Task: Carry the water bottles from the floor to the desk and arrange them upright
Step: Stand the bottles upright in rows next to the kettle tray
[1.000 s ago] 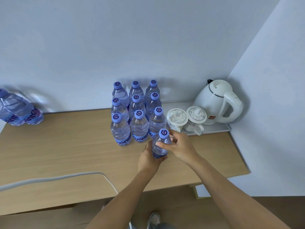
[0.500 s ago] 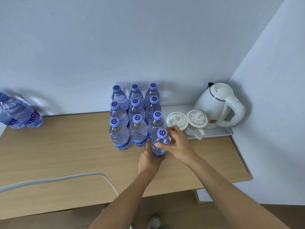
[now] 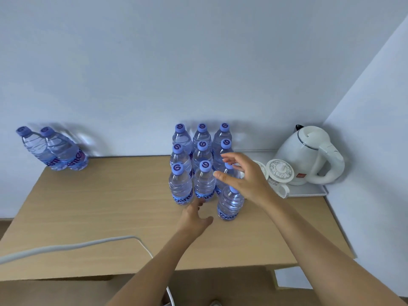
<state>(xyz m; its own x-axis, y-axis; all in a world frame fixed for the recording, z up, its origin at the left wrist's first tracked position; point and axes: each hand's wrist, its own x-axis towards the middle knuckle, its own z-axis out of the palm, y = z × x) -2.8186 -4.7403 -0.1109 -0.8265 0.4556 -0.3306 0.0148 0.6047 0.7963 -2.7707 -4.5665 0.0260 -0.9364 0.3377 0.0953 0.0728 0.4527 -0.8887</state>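
Worktop (image 3: 110,206): ten-bottle cluster (image 3: 202,164) standing upright, two bottles (image 3: 55,149) standing apart; left hand (image 3: 194,217) and right hand (image 3: 245,175) hovering, grips released.

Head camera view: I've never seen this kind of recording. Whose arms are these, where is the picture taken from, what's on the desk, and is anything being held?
The camera sits on a person's head, looking down at their own bare hands. On the wooden desk stands a block of upright water bottles, with one front bottle nearest the person. Two more bottles stand far left. A white kettle and lidded cups sit on a tray at right. The left hand and right hand are both open, holding nothing.
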